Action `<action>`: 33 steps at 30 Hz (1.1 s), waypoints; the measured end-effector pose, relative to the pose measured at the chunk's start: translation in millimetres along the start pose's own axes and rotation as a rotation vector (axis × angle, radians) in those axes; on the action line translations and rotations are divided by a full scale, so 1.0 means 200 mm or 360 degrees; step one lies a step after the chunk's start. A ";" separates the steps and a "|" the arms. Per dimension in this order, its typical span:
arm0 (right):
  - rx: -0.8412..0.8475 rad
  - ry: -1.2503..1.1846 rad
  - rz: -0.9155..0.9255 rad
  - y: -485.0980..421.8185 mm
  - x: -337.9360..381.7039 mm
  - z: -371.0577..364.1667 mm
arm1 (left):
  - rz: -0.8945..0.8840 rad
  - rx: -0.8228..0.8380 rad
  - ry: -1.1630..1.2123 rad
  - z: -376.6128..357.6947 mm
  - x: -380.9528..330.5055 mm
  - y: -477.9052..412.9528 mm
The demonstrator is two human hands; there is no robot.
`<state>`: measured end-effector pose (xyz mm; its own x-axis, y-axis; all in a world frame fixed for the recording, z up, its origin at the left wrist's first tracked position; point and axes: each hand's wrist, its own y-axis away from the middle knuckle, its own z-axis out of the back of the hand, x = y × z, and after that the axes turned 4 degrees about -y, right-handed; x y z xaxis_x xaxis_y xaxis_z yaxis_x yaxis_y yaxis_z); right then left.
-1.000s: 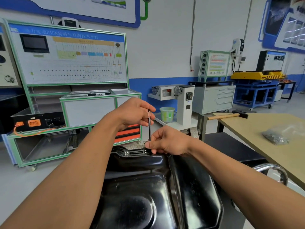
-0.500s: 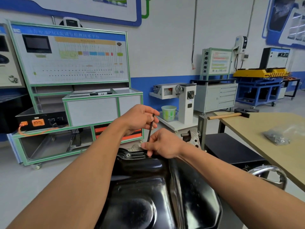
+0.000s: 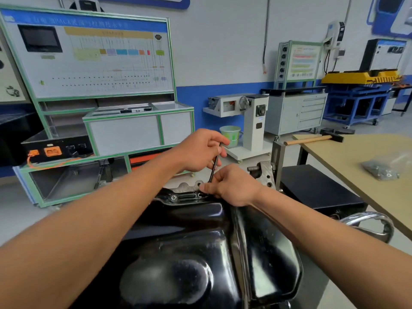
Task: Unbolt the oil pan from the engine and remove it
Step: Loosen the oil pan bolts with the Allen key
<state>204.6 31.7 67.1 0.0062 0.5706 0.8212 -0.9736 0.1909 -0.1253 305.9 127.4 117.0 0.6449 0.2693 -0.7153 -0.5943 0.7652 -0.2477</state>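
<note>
As two hands [image 3: 200, 150] [image 3: 231, 186] grip, one key [image 3: 214, 166] tilts

A vocational training workshop — wiring trainer board [image 3: 89, 61], tool cabinet [image 3: 296, 112], hammer [image 3: 312, 139] on workbench [image 3: 356, 157].

A white wall [image 3: 223, 47] with a blue band [image 3: 196, 94] along its foot closes the room, and the floor [image 3: 13, 212] is pale grey. At the left stands a green-framed display board [image 3: 100, 63] with a dark screen [image 3: 40, 39], and in front of it a white, green-edged cabinet [image 3: 124, 132]. A white machine stand [image 3: 254, 128] with a green bucket [image 3: 230, 134] beside it sits near a grey drawer cabinet [image 3: 296, 114]. Farther right a blue trolley [image 3: 347, 90] carries a yellow unit [image 3: 356, 77]. A wooden tabletop [image 3: 347, 157] at the right bears a hammer [image 3: 307, 140] and a plastic bag [image 3: 388, 166].
</note>
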 end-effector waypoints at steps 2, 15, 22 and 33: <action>0.0017 0.0033 0.0018 0.00 0.00 0.00 | 0.0003 0.0039 -0.0035 0.03 -0.01 -0.01; 0.0100 0.0046 -0.0036 0.01 0.04 0.01 | 0.0037 0.0216 0.0162 0.07 0.00 -0.02; 0.0036 -0.0013 -0.0119 0.01 0.07 -0.02 | 0.0066 0.0418 0.0018 0.05 -0.06 -0.06; 0.0112 0.0165 -0.0132 0.01 0.11 0.01 | 0.0078 0.0137 0.0421 0.13 0.05 0.02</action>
<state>201.6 43.0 87.2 0.1074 0.6354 0.7647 -0.9823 0.1867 -0.0172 322.5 148.4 125.6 0.4620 0.1538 -0.8734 -0.5713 0.8049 -0.1604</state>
